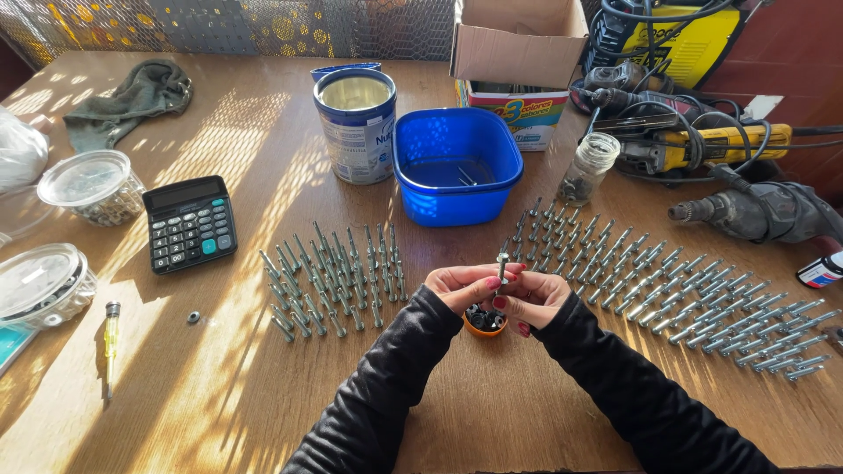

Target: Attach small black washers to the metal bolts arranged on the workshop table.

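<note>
- Head view: looks like mid-assembly on one bolt (502, 262), held upright between both hands just above a small orange cup (484, 321) of dark nuts on the desk (263, 386).
- Left hand (461, 285) is curled, fingertips pinched on the bolt.
- Right hand (531, 297) is closed around it too, fingers at the shank.
- Next bit probably needs a steady twist, keeping the bolt straight.
- Rows of bolts (334, 281) lie either side.

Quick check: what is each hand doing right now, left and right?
Left hand: closed, fingertips pinching the upright grey metal bolt.
Right hand: closed on the same bolt, above the small orange cup of dark nuts.
</note>
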